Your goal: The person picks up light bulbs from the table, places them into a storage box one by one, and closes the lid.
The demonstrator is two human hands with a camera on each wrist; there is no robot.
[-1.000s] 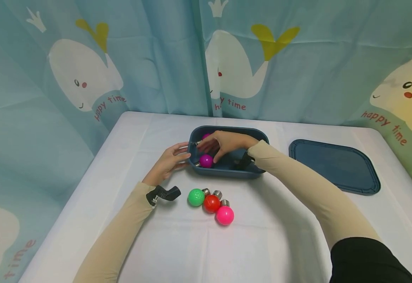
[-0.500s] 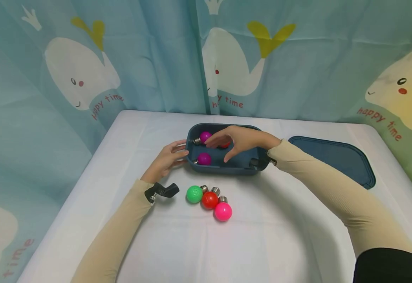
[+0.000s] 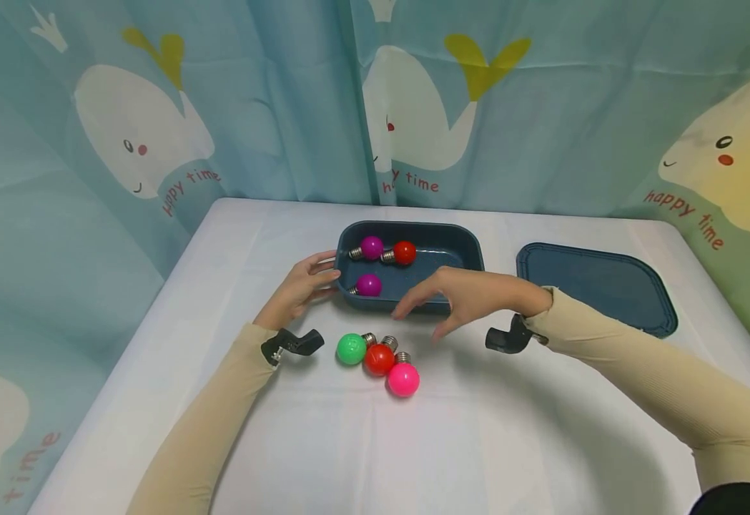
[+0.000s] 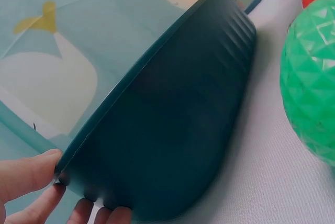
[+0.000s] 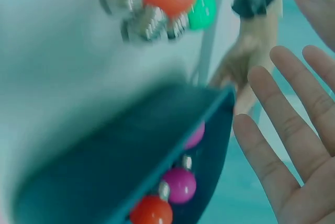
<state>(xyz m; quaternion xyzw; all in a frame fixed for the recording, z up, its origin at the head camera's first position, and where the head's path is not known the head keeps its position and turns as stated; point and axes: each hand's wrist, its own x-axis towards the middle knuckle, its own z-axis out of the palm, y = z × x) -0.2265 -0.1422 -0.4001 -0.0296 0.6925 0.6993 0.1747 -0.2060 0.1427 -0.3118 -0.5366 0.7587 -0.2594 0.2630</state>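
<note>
My left hand (image 3: pixel 299 287) rests its fingertips and thumb against the left end of a dark blue plastic box (image 3: pixel 364 303); in the left wrist view the thumb (image 4: pixel 31 174) meets the rim. Inside the box lie a purple light bulb (image 3: pixel 372 247), a red bulb (image 3: pixel 405 252) and a second purple bulb (image 3: pixel 369 285). My right hand (image 3: pixel 467 295) holds nothing and hovers by the box's front right, fingers apart. On the cloth in front, a green bulb (image 3: pixel 352 349), a red bulb (image 3: pixel 379 360) and a pink bulb (image 3: pixel 403 380) lie close together.
A flat blue lid (image 3: pixel 596 286) lies to the right of the box. White cloth (image 3: pixel 323 450) covers the table. A blue curtain (image 3: pixel 272 107) with whale prints hangs behind and at the left.
My right hand has come out of the box and moved right and toward me, uncovering the bulbs inside. The left hand stays at the box's left end.
</note>
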